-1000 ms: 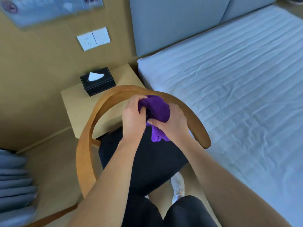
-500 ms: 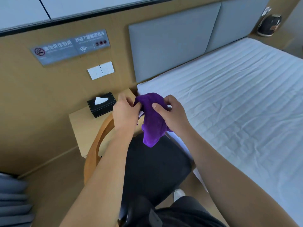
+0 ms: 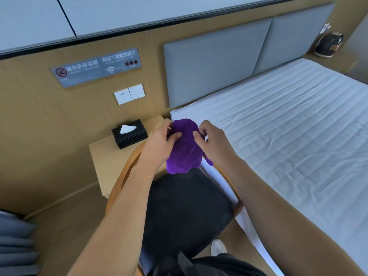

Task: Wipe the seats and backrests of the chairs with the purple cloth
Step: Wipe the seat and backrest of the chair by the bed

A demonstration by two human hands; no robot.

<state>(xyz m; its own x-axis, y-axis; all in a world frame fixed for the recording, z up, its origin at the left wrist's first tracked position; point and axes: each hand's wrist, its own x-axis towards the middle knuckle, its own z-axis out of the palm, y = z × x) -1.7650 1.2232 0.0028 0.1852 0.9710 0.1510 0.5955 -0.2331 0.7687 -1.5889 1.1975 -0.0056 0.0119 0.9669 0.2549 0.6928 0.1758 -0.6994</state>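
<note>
I hold the purple cloth [image 3: 184,148] bunched in the air above the chair. My left hand [image 3: 159,142] grips its left side with the thumb pressed into the fabric. My right hand [image 3: 211,140] pinches its upper right edge. Below the cloth is the chair's black seat [image 3: 187,212]. The chair's curved wooden backrest [image 3: 123,176] arcs round the seat's far side; my arms and the cloth hide much of it.
A wooden nightstand [image 3: 103,156] with a black tissue box [image 3: 129,133] stands just beyond the chair, against the wood-panelled wall. A bed with white sheets [image 3: 288,140] fills the right. A black kettle [image 3: 328,44] sits far right. Grey fabric [image 3: 16,246] lies at the lower left.
My view has tilted up from the chair toward the wall and headboard. Both hands lifted the cloth off the backrest and keep reworking their hold on it.
</note>
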